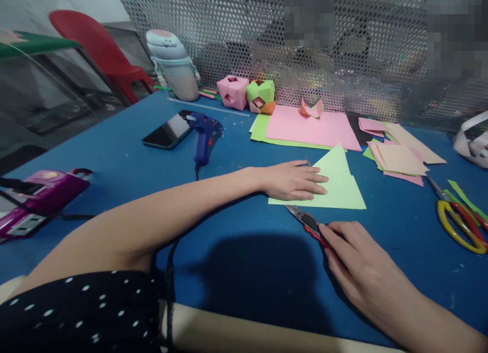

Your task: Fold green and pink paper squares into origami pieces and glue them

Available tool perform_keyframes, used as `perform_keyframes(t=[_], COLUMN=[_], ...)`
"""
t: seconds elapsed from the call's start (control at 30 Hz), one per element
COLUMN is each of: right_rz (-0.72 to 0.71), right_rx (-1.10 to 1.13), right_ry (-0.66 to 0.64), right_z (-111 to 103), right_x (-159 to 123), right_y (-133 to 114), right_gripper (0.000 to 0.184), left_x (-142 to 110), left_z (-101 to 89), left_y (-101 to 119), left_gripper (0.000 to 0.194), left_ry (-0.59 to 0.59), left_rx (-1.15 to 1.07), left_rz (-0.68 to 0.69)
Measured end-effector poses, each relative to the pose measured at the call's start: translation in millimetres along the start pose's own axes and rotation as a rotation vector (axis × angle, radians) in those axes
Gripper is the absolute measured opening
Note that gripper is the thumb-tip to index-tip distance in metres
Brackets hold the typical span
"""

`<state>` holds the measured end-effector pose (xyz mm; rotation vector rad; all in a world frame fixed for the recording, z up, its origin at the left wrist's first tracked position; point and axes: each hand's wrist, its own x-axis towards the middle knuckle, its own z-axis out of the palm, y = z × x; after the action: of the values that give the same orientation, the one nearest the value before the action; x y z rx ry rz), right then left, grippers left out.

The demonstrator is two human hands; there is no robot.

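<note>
My left hand (295, 180) lies flat, fingers stretched out, on a folded pale green sheet of paper (339, 185). The sheet has a pointed top and a straight lower edge toward me. In my right hand (362, 261) is a red and black box cutter (309, 223). Its blade points away from me and to the left, with the tip at the sheet's lower edge. Whether the tip goes under the paper is hard to make out.
Behind the green sheet lies a stack of pink and green paper (312, 126). Scissors (463, 221) and cut paper pieces (400, 157) are on the right. A blue glue gun (204, 139), a phone (170, 130), a bottle (173, 65) and paper cubes (233, 92) stand or lie left and back.
</note>
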<state>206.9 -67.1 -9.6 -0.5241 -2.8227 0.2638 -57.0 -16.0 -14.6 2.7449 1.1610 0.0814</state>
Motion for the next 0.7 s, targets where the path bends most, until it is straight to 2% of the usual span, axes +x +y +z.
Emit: perform_keyframes(t=[0.5,0.7], right_rz=[0.007,-0.019], right_rx=[0.028,0.012], right_ry=[-0.035,0.001], right_z=[1.3,3.4], right_x=[1.6,5.2], right_y=[-1.8,-3.9], right_gripper=[0.039,0.040], left_x=[0.8,1.3], left_z=[3.1,4.5], left_y=[-2.5,-4.0], left_gripper=[0.047,0.046], left_ry=[0.036,0.067], left_rx=[0.014,0.006], left_rz=[0.042,0.054])
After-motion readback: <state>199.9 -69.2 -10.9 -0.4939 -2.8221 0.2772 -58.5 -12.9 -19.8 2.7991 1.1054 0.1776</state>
